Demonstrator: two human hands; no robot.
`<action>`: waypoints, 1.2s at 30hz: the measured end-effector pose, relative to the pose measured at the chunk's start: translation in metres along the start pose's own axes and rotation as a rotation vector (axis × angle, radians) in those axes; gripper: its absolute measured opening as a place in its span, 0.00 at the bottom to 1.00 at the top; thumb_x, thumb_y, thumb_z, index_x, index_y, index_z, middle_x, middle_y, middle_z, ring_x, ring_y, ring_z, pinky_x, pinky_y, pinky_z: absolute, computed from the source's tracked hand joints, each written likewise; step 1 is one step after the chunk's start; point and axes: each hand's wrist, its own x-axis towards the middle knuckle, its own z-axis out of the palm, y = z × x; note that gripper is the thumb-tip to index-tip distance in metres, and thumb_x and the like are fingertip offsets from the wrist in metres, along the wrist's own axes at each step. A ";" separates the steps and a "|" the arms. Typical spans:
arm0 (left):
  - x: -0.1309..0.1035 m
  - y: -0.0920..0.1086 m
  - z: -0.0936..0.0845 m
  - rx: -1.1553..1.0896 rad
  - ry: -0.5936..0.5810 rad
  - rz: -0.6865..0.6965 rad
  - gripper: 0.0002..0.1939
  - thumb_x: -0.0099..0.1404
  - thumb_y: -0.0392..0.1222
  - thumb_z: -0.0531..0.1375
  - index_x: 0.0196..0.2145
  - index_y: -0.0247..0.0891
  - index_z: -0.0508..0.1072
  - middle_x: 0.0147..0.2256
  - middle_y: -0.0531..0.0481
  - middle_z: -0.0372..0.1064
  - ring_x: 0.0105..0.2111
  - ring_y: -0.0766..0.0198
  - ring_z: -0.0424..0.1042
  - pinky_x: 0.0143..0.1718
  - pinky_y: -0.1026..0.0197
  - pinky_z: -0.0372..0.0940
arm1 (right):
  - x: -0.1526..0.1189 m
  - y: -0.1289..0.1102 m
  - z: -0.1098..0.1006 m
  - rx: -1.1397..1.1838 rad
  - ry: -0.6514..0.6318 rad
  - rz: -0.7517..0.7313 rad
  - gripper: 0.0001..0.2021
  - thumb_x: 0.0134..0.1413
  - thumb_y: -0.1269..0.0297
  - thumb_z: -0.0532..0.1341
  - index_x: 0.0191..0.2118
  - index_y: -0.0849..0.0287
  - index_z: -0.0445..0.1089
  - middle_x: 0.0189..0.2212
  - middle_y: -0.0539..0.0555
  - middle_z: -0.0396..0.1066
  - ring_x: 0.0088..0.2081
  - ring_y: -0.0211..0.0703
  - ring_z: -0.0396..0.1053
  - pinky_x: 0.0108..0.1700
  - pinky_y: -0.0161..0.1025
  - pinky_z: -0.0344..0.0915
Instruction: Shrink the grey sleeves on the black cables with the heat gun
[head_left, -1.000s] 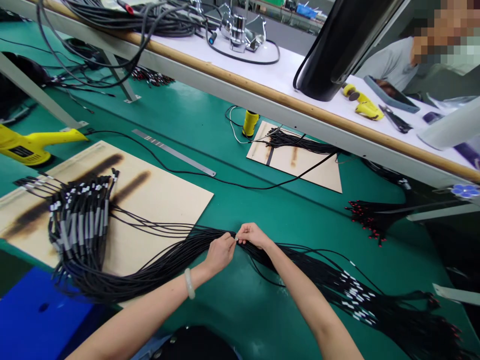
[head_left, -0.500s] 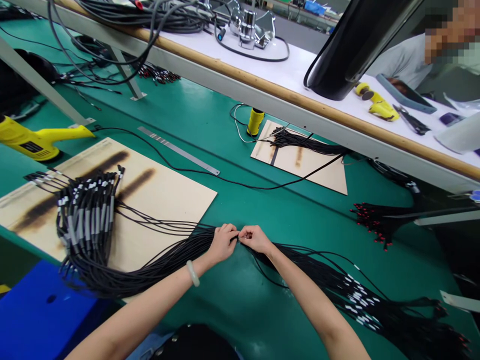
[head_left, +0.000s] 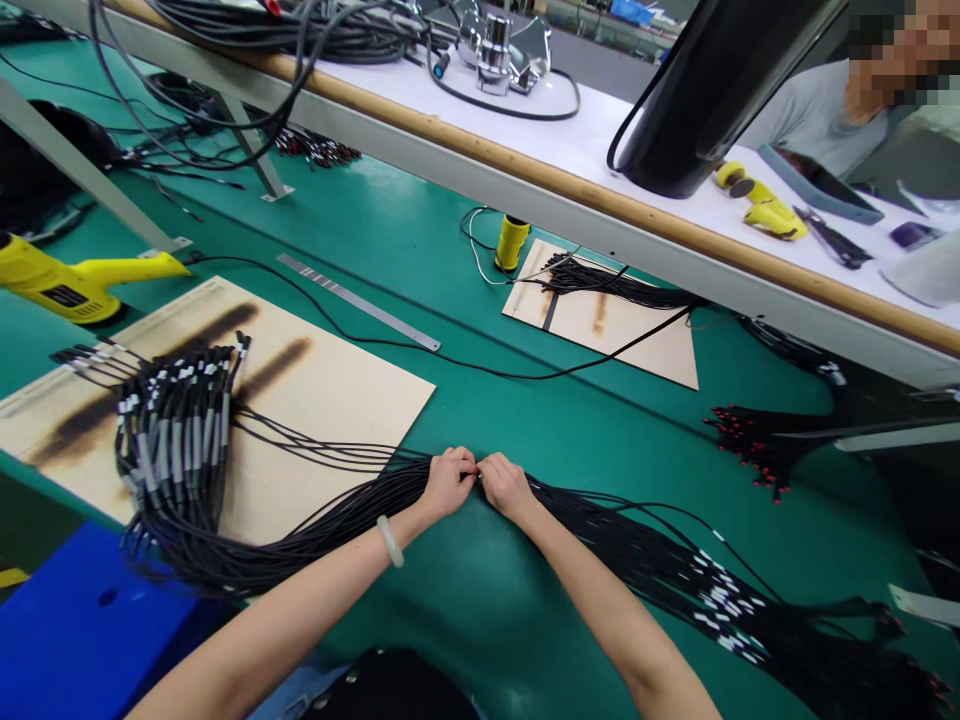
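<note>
A long bundle of black cables [head_left: 337,520] runs across the front of the green table [head_left: 450,620]. Around its middle, my left hand [head_left: 450,482] is closed on the bundle, with a pale bangle [head_left: 390,541] on that wrist. My right hand [head_left: 506,484] is closed right beside it, fingertips almost touching the left ones; what it pinches is too small to make out. Leftward, the cable ends with grey and white sleeves [head_left: 176,430] rest on a scorched wooden board [head_left: 337,390]. Rightward, the cables spread out with white labels [head_left: 724,600].
A yellow heat gun [head_left: 67,280] lies at the left, a steel ruler [head_left: 360,302] behind the board. Further back are a second board [head_left: 645,345] with cables and a yellow tool [head_left: 511,243]. A raised shelf [head_left: 450,150] crosses the back; a person [head_left: 817,110] is beyond it.
My right hand has turned slightly, its knuckles now more upright and its fingers closer to the bundle. My left hand has barely moved. The person beyond the shelf has shifted a little.
</note>
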 end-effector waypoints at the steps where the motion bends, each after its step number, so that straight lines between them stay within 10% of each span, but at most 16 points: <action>1: 0.000 0.000 0.000 -0.001 0.001 -0.002 0.10 0.59 0.29 0.56 0.28 0.38 0.77 0.34 0.50 0.70 0.37 0.61 0.65 0.41 0.58 0.58 | 0.000 0.000 0.002 -0.040 0.020 -0.001 0.13 0.63 0.72 0.47 0.37 0.63 0.69 0.28 0.57 0.66 0.34 0.42 0.63 0.34 0.35 0.60; 16: 0.006 -0.008 -0.004 0.079 -0.100 0.004 0.10 0.60 0.33 0.59 0.37 0.44 0.78 0.36 0.52 0.72 0.40 0.62 0.69 0.42 0.61 0.62 | -0.008 -0.011 0.011 -0.061 0.298 -0.085 0.10 0.65 0.71 0.49 0.35 0.62 0.65 0.27 0.54 0.65 0.31 0.40 0.63 0.35 0.35 0.62; 36: 0.024 0.003 -0.026 0.462 -0.315 0.302 0.06 0.57 0.37 0.59 0.29 0.33 0.75 0.37 0.41 0.74 0.36 0.50 0.74 0.33 0.54 0.68 | -0.014 -0.006 0.008 0.107 0.129 0.016 0.11 0.66 0.66 0.47 0.33 0.58 0.61 0.33 0.55 0.65 0.30 0.38 0.66 0.32 0.34 0.65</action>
